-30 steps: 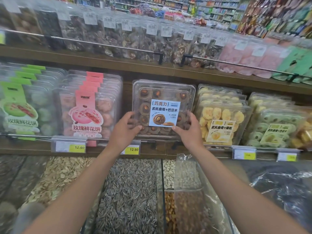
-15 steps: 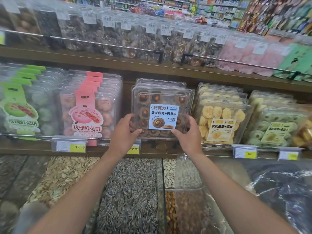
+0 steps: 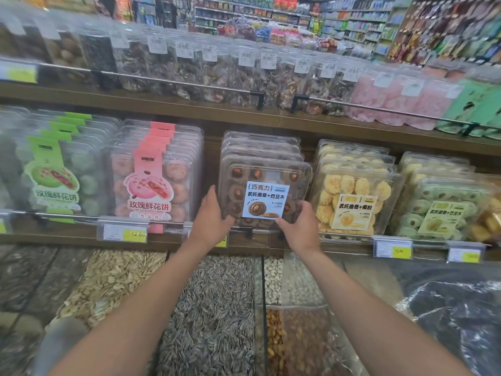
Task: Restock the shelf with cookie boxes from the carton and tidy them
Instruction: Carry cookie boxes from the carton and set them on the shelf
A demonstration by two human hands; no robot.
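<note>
A clear plastic box of chocolate cookies (image 3: 264, 185) with a blue-and-white label stands upright at the front of a row of like boxes (image 3: 260, 143) on the wooden middle shelf (image 3: 352, 131). My left hand (image 3: 211, 215) grips its lower left edge. My right hand (image 3: 301, 226) grips its lower right corner, thumb on the front face. The box's bottom edge sits behind the shelf's metal front rail (image 3: 252, 229). No carton is in view.
Pink flower-cake boxes (image 3: 154, 180) stand to the left and yellow cookie boxes (image 3: 355, 202) to the right, close on both sides. Green boxes (image 3: 444, 210) sit further right. Bins of sunflower seeds (image 3: 214, 308) and nuts lie below my arms. Bagged goods fill the upper shelf.
Both hands lowered the chocolate cookie box and pushed it back against the row behind it. The view moved slightly closer to the shelf.
</note>
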